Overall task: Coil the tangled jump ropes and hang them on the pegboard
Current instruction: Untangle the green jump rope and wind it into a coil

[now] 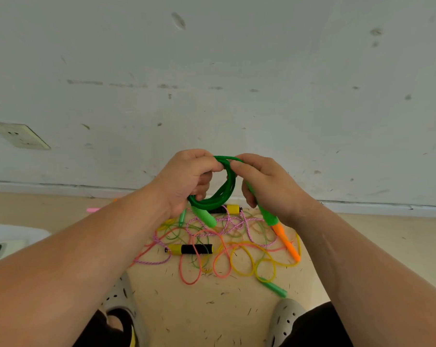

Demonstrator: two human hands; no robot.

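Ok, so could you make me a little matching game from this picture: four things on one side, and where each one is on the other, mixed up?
Things:
1. green rope coil
2. nearer black-and-yellow handle
3. wall socket
4. orange handle

Places:
A. far left on the wall
B. held up by the left hand and the right hand
C. on the floor, at the right edge of the tangle
D. on the floor, amid the tangle

Pairs: 1-B, 2-D, 3-A, 4-C.
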